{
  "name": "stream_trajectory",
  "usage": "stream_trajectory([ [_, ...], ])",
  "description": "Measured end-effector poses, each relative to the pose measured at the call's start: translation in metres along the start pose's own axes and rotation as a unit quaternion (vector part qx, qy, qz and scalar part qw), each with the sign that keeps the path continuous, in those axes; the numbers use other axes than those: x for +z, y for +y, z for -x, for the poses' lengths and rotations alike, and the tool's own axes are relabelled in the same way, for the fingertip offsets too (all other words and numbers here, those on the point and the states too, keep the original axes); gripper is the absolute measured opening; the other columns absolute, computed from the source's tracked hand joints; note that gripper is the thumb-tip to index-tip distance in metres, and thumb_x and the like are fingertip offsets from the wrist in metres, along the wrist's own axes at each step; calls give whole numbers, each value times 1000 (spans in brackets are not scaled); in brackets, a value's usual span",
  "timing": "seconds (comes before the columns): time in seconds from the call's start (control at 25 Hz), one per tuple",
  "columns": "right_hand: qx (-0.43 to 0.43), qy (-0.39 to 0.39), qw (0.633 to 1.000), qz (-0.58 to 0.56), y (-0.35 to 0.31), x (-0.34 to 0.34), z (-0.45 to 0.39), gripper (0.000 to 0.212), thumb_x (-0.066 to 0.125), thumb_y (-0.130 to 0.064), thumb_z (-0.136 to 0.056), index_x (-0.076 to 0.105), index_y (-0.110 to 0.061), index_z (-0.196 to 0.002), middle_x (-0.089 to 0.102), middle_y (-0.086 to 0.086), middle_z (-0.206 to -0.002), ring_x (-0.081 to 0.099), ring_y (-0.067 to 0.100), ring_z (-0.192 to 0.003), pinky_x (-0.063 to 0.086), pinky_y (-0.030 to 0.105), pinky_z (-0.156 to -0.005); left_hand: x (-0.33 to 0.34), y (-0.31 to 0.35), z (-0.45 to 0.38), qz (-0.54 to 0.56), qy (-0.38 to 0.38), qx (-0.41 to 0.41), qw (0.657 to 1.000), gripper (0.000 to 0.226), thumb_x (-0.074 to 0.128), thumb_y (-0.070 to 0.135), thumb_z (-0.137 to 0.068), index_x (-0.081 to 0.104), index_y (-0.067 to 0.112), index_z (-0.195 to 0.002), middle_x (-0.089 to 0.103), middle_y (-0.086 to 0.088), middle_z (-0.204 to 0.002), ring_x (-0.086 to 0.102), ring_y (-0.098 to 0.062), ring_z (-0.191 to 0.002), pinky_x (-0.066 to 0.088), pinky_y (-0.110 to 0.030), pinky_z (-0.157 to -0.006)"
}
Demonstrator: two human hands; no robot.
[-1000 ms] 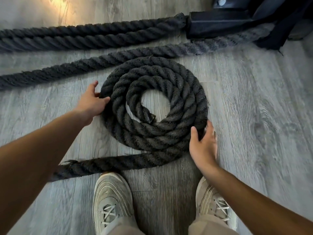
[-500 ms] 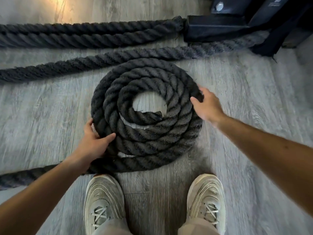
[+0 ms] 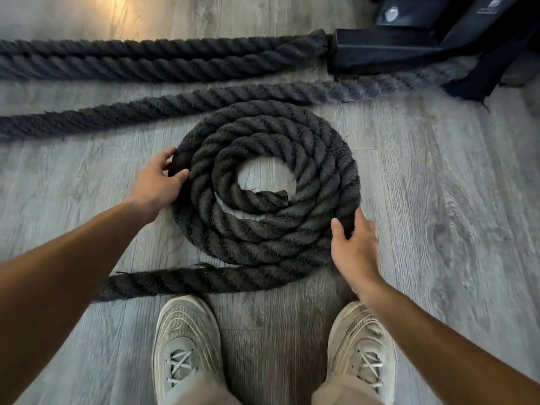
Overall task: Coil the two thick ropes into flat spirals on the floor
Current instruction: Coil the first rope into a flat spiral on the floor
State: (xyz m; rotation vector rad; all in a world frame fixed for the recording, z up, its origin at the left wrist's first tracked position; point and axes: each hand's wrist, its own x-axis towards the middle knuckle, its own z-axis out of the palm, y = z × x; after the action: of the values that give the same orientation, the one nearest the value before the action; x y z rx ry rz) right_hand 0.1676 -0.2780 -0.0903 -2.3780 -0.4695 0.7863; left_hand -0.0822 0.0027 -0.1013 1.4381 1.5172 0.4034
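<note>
A thick black rope lies in a flat spiral of about three turns on the grey wood floor, its cut end at the centre. The outer turn trails off to the left as a loose tail in front of my shoes. My left hand grips the spiral's left edge, thumb on top of the outer turn. My right hand rests flat against the lower right edge, fingers apart. A second black rope runs straight across the floor behind the spiral.
Two more rope runs lie side by side at the back and end at a black metal machine base in the top right. A black strap hangs off it. My two pale sneakers stand just below the spiral.
The spiral has turned, so the tail again lies below it. My left hand went from the lower left edge up to the left edge; my right hand dropped from upper right to lower right.
</note>
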Motion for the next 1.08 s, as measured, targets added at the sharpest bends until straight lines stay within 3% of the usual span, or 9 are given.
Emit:
stream_trajectory([
  [0.12,-47,-59,997,6,-6,-24,-30,60,54,-39,-101,36,-18,-154,41,12,-150,45,30,-136,38,47,-113,3,-4,17,31,16,-22,999,61,69,18,-95,45,36,-148,63,6,-116,63,-7,-97,55,-23,-74],
  [0.24,-63,-85,994,-13,-31,-36,-76,44,58,-28,-100,51,-22,-143,57,7,-138,60,22,-116,49,32,-99,9,-13,46,85,17,-76,993,68,69,14,-93,40,44,-148,65,9,-102,66,-8,-85,54,-20,-47],
  [0.4,-33,-71,996,-47,-65,-36,-123,50,66,-22,-95,55,-24,-143,63,-1,-136,64,17,-112,50,33,-101,12,-21,67,68,14,-134,989,66,78,19,-81,42,43,-131,67,0,-100,70,-20,-82,53,-26,-42],
  [0.48,-18,-14,997,-75,-64,-31,-110,42,67,-26,-93,61,-25,-134,67,-4,-121,65,20,-110,54,30,-90,5,-16,55,66,35,-122,990,59,81,21,-79,46,32,-124,67,-4,-102,68,-17,-77,48,-21,-38],
  [0.56,20,47,996,-78,-45,-13,-73,45,61,-34,-95,53,-27,-138,58,1,-124,60,28,-116,53,34,-86,-4,-5,34,71,36,-94,992,58,80,29,-82,49,26,-131,66,-2,-108,66,-12,-81,50,-23,-47],
  [0.68,59,73,993,-66,-17,16,-7,64,52,-40,-99,27,-26,-156,36,12,-146,44,37,-130,43,54,-104,-11,11,11,30,-14,-50,998,60,74,35,-90,46,32,-144,62,7,-117,63,-6,-93,50,-26,-67],
  [0.84,36,47,997,-53,-6,17,9,71,54,-37,-100,17,-27,-160,28,12,-154,41,34,-134,39,43,-108,0,8,5,-39,-23,14,999,53,66,29,-97,46,36,-146,59,4,-126,61,-13,-108,52,-32,-91],
  [0.96,49,-11,996,-73,-11,-2,-24,74,64,-31,-95,24,-34,-158,25,7,-161,35,30,-143,32,45,-116,1,-1,17,8,21,-24,999,50,68,22,-95,50,32,-141,64,2,-117,65,-10,-95,53,-25,-74],
  [1.08,30,-36,992,-119,-29,-20,-62,70,75,-25,-88,44,-32,-150,51,3,-146,54,23,-130,44,44,-110,10,-14,52,51,63,-54,995,48,70,23,-94,48,28,-136,64,1,-106,66,-11,-88,53,-27,-64],
])
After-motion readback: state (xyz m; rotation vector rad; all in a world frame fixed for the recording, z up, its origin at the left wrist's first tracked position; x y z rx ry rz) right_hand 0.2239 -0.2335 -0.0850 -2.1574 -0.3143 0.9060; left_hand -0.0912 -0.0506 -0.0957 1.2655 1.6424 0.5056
